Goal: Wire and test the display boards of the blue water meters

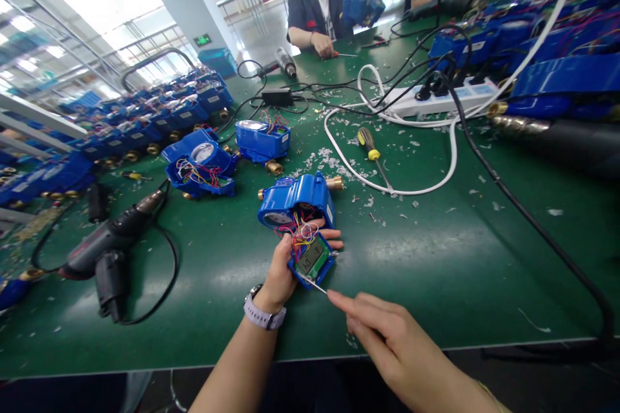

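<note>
While the right hand (382, 329) pinches a slim metal tool (317, 286), its rear portion hidden by the fingers, the half-open left hand (279, 279) cradles a display module (312, 262) from below, palm obscured. Module: green board, grey screen (309, 261), digits hard to read, blue casing; held above the bench (213, 297), wired to a brass-ended blue meter (295, 195), interior shadowed.

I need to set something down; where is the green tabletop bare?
Left: between the looped black cord and the left hand. Right: between the right hand and the thick black cable. Crowded: around the power strip, rows of blue housings, and scraps by the yellow-handled screwdriver.
</note>
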A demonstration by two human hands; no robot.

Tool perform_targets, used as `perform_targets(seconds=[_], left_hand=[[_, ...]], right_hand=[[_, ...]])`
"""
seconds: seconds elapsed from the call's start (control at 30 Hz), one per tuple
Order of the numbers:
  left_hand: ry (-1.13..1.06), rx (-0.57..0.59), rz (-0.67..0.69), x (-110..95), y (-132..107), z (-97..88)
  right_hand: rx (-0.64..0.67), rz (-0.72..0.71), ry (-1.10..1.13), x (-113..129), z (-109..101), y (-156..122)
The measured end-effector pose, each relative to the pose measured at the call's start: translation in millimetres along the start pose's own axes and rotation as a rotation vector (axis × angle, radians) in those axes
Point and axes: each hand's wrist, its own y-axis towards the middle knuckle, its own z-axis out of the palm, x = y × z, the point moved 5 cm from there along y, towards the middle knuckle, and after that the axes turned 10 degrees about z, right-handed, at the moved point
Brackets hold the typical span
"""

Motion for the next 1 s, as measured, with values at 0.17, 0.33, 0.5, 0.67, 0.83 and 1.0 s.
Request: perform_targets(seconds=[0.17, 0.33, 0.5, 0.67, 0.83, 1.0], left_hand=[[-0.006, -0.136, 0.1, 1.0, 0.2, -0.9], [0.041, -0.21, 0.229, 3.4, -2.7, -4.1], [0.095, -0.179, 0.234, 3.1, -4.3, -5.7], [0.125, -0.165, 0.233, 3.4, -4.6, -7.8], [0.056, -0.143, 0.25, 4.1, -3.2, -5.6], [0.049, -0.172, 0.237, 1.9, -2.2, -3.1]], right_hand=[[-0.069, -0.094, -0.267, 0.6, 11.3, -2.6], [0.013, 0.122, 0.156, -11.5, 24.9, -1.4], [-0.152, -0.129, -0.104, -8.5, 22.7, -2.0], [-0.073, -0.013, 0.08, -15.3, 24.0, 1.3], [-0.152, -0.162, -0.104, -11.5, 24.4, 1.7], [0.025, 0.16, 0.358, -20.4, 34.9, 6.2]])
